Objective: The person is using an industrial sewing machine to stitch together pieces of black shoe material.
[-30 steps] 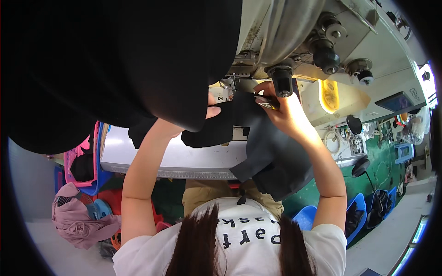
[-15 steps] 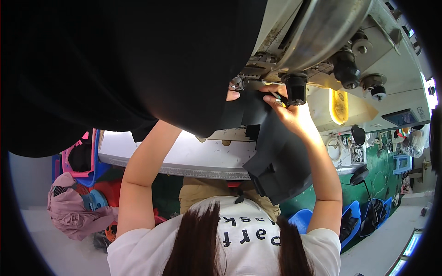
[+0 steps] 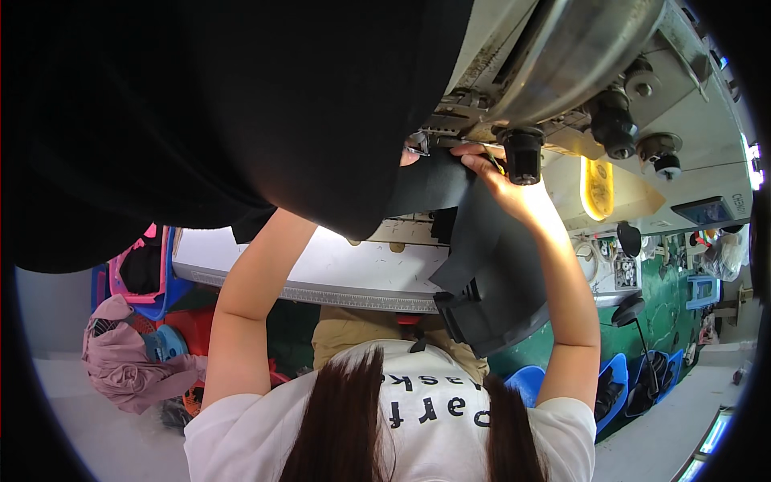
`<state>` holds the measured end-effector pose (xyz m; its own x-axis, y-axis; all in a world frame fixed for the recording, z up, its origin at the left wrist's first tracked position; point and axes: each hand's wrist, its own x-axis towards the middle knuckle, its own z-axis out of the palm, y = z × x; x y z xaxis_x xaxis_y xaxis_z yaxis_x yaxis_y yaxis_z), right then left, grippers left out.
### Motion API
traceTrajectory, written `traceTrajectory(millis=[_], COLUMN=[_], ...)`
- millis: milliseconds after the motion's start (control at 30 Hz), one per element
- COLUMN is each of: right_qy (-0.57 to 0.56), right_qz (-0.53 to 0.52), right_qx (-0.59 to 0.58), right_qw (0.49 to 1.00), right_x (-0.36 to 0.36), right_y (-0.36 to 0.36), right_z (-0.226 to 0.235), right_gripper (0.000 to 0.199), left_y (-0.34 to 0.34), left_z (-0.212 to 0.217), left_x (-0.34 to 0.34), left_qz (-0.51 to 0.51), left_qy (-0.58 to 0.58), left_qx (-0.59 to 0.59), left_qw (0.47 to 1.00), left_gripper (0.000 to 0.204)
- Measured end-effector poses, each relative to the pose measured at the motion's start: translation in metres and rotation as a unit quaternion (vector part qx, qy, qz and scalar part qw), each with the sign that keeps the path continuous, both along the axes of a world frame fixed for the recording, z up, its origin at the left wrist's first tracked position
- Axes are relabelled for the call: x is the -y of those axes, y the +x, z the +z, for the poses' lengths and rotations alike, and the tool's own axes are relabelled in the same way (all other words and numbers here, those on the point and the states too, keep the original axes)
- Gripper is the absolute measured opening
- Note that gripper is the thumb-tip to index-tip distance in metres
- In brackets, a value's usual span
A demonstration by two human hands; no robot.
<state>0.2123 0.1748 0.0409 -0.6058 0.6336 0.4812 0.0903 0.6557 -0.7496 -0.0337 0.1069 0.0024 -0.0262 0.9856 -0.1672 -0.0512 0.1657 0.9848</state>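
My right hand (image 3: 507,186) is at the sewing machine (image 3: 554,72), thumb and forefinger closed together at the edge of a dark grey fabric piece (image 3: 438,181). A small yellow object (image 3: 499,165) shows at its fingers, too little of it to name. The fabric passes under my right wrist, and its loose part (image 3: 506,273) hangs over the table's front edge. Of my left hand (image 3: 409,157) only a fingertip shows, beside the machine's needle area at the fabric's left; a large black shape (image 3: 241,104) hides the rest.
The white table (image 3: 321,265) has a ruler strip (image 3: 313,299) along its front edge. At left are a pink basket (image 3: 132,277) and mauve cloth (image 3: 128,353); at right, blue bins (image 3: 614,386) with dark items. A black knob (image 3: 524,153) juts down near my right hand.
The fabric beside my right hand has shifted slightly, and its hanging part lies differently. My right fingers have straightened somewhat, and less of the yellow object shows. My left fingertip is less visible.
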Motion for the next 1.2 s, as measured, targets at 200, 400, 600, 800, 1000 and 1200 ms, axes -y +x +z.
traceTrajectory(millis=[200, 400, 600, 800, 1000, 1200], right_qy=[0.041, -0.015, -0.062, -0.055, -0.068, -0.050], right_qz=[-0.045, -0.056, -0.007, -0.007, -0.018, -0.036], right_qx=[0.099, 0.210, 0.067, 0.061, 0.053, 0.026], right_qw=[0.993, 0.976, 0.996, 0.997, 0.996, 0.998], right_x=[-0.011, -0.010, 0.001, 0.000, 0.002, -0.008], right_y=[0.008, 0.007, 0.002, 0.001, 0.000, 0.001], right_z=[-0.006, -0.001, 0.009, 0.009, 0.010, -0.005], right_gripper=[0.015, 0.019, 0.023, 0.024, 0.025, 0.020], left_y=[0.007, 0.000, 0.002, 0.003, -0.002, -0.007], left_z=[0.009, -0.001, -0.003, -0.002, -0.009, -0.010], left_x=[0.004, -0.002, -0.002, -0.001, -0.009, -0.011], left_qz=[-0.004, -0.005, 0.009, 0.020, 0.002, 0.007], left_qy=[0.014, 0.015, -0.006, -0.006, -0.003, 0.007], left_qx=[0.004, 0.000, 0.021, 0.017, 0.072, 0.021], left_qw=[1.000, 1.000, 1.000, 1.000, 0.997, 1.000], left_gripper=[0.032, 0.034, 0.028, 0.028, 0.031, 0.037])
